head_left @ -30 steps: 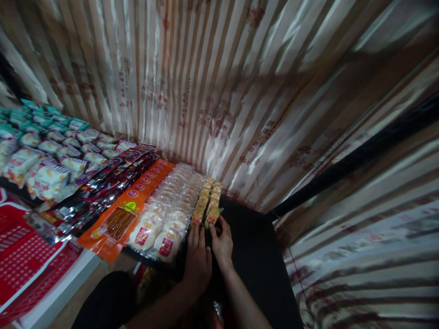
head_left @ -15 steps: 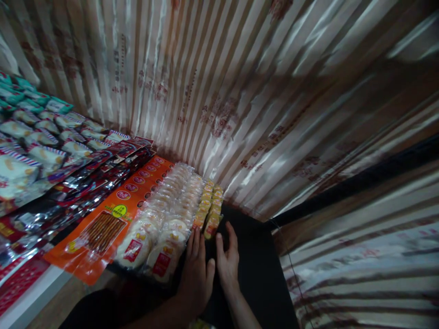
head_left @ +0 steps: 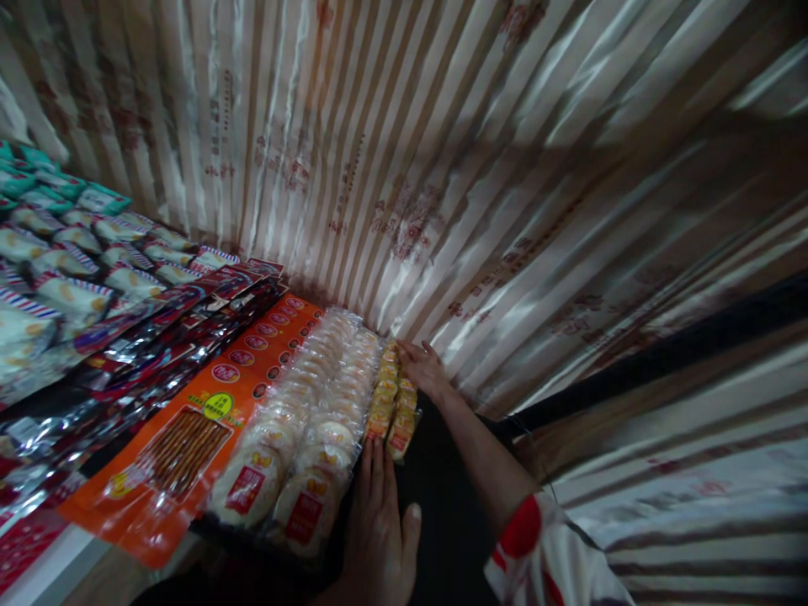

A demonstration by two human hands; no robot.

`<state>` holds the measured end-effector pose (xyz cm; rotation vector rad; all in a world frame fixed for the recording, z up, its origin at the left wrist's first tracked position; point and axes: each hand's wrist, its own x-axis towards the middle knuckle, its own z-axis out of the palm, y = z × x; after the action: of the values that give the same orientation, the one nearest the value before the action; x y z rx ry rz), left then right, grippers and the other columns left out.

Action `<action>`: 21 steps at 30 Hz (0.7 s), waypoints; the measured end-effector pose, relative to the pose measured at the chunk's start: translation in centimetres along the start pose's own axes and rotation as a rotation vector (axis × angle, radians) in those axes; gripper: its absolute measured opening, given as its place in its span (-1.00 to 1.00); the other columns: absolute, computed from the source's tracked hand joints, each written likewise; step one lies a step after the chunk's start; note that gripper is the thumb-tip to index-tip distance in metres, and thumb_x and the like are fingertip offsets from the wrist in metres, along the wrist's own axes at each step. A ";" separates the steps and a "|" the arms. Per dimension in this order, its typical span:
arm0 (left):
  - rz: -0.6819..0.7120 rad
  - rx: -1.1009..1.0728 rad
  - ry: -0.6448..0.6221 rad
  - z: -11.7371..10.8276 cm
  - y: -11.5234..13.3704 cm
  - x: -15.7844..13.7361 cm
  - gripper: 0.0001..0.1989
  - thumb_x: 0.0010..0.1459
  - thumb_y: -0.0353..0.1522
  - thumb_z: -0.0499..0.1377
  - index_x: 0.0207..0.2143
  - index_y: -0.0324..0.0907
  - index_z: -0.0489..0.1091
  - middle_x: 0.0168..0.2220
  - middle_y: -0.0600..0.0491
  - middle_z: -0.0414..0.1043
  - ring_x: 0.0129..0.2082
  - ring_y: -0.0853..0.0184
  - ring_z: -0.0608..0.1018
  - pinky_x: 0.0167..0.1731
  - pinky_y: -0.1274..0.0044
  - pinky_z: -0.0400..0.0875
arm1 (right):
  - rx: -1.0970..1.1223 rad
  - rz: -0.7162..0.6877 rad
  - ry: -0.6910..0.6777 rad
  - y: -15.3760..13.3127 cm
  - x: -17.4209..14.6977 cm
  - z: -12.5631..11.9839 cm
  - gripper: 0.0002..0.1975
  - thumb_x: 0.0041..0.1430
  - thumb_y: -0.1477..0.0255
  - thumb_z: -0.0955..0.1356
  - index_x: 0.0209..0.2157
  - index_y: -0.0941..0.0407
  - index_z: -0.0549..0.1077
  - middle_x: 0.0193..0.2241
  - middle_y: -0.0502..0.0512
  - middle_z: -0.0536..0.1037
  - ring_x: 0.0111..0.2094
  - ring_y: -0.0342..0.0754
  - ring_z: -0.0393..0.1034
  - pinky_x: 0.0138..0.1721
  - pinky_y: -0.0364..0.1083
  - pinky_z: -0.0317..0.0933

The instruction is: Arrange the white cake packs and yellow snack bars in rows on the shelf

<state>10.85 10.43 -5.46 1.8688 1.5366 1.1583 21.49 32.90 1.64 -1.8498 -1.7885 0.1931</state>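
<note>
Two short rows of small yellow snack packets (head_left: 386, 389) stand on a black surface (head_left: 435, 488). My left hand (head_left: 379, 526) lies at their near end, fingers straight and thumb apart, fingertips against the front packet of the left row. At the far right end, my right hand (head_left: 422, 368) reaches over with its fingers stretched toward the back packets; the fingertips are partly hidden. Just left of the packets are two rows of round, clear-wrapped crackers (head_left: 309, 509) with red labels.
A flat orange snack pouch (head_left: 195, 429) lies left of the crackers. Beyond it are dark shiny pouches (head_left: 145, 353), white-and-striped bags (head_left: 76, 290) and green bags (head_left: 104, 195). A striped plastic sheet (head_left: 404, 210) hangs behind; a dark bar (head_left: 682, 358) crosses at right.
My right hand has moved from the near right side of the yellow packets to their far end. My left hand stays at the near end, and the view has shifted slightly.
</note>
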 end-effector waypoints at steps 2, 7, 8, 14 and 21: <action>-0.002 0.021 -0.007 -0.3 0.1 0.3 -0.44 0.20 -0.34 -0.07 0.23 -0.30 -0.07 0.28 -0.08 -0.25 0.27 0.14 -0.08 0.18 0.28 0.08 | -0.140 0.009 -0.127 -0.3 0.5 0.1 -0.70 0.17 0.38 0.19 -0.15 -0.04 0.47 -0.06 -0.07 0.48 0.14 -0.02 0.12 0.18 0.15 -0.18; 0.005 0.079 -0.039 -0.9 0.1 1.3 -0.48 0.23 -0.30 -0.11 0.20 -0.33 0.01 0.27 -0.13 -0.18 0.26 0.15 -0.04 0.16 0.27 0.12 | -0.265 0.003 -0.187 -0.4 1.1 -0.3 -0.67 0.20 0.36 0.16 -0.09 -0.03 0.44 -0.03 -0.08 0.46 0.11 -0.05 0.15 0.17 0.08 -0.12; 0.003 0.080 -0.049 -1.0 0.1 1.4 -0.48 0.23 -0.30 -0.11 0.20 -0.35 0.01 0.27 -0.15 -0.18 0.26 0.14 -0.04 0.16 0.27 0.12 | -0.279 0.007 -0.187 -0.4 1.2 -0.3 -0.66 0.20 0.36 0.15 -0.09 -0.03 0.44 -0.03 -0.07 0.46 0.11 -0.03 0.15 0.16 0.09 -0.10; -0.010 0.031 -0.081 -0.6 0.3 2.0 -0.47 0.23 -0.30 -0.13 0.20 -0.40 -0.01 0.28 -0.17 -0.28 0.26 0.13 -0.11 0.17 0.26 0.09 | -0.308 -0.009 -0.137 -0.6 1.2 -0.3 -0.68 0.18 0.36 0.16 -0.18 -0.07 0.49 -0.13 -0.08 0.52 0.05 0.02 0.19 0.12 0.14 -0.06; 0.034 0.052 -0.058 -0.5 -0.2 1.9 -0.48 0.22 -0.37 -0.12 0.21 -0.37 -0.05 0.28 -0.15 -0.27 0.27 0.15 -0.11 0.16 0.23 0.10 | -0.195 0.017 -0.121 -0.4 1.1 -0.4 -0.70 0.13 0.37 0.19 -0.24 -0.05 0.52 -0.20 -0.03 0.54 -0.01 0.02 0.26 0.08 0.13 0.03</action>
<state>10.37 12.21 -4.71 1.9519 1.5232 1.0785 21.47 33.82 2.44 -2.0277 -1.9336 0.1446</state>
